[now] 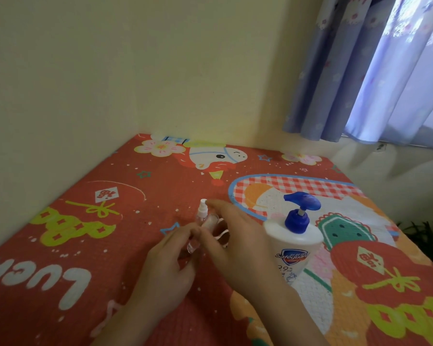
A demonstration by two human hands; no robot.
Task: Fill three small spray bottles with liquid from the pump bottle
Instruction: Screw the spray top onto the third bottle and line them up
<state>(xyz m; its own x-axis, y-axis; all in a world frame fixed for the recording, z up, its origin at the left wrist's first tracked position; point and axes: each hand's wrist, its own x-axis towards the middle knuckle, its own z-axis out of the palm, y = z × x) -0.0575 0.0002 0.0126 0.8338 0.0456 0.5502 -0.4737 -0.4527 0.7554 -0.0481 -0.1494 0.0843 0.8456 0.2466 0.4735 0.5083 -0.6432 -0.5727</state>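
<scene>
Two hands meet near the middle of the desk [90, 221], which carries a red cartoon-printed mat [135, 186]. Your left hand [165, 268] comes up from six o'clock, and its fingertips [191, 232] pinch the lower body of a small clear spray bottle [200, 217]. This bottle stands a little tilted, with its white nozzle top at twelve o'clock from your fingers. Your right hand [235, 243] comes in from five o'clock; its fingers are curved over the bottle, and one fingertip touches the nozzle top. So the left grip is pressed on the bottle body, while the right grip is half spread and rests on the top part.

Under your right palm some more clear plastic [219, 227] is visible, just beside the held bottle at three o'clock. It may be another small bottle, but I cannot tell how many are there, because the hand hides them.

The pump bottle [294, 248] stands upright at three o'clock from your hands, near your right wrist but apart from it. It is white with a blue pump head [303, 203], and the spout points to nine o'clock, toward the small bottle. Its label reads Safeguard.

At one o'clock, far behind, a lilac curtain [375, 71] hangs by the wall [110, 71].
</scene>
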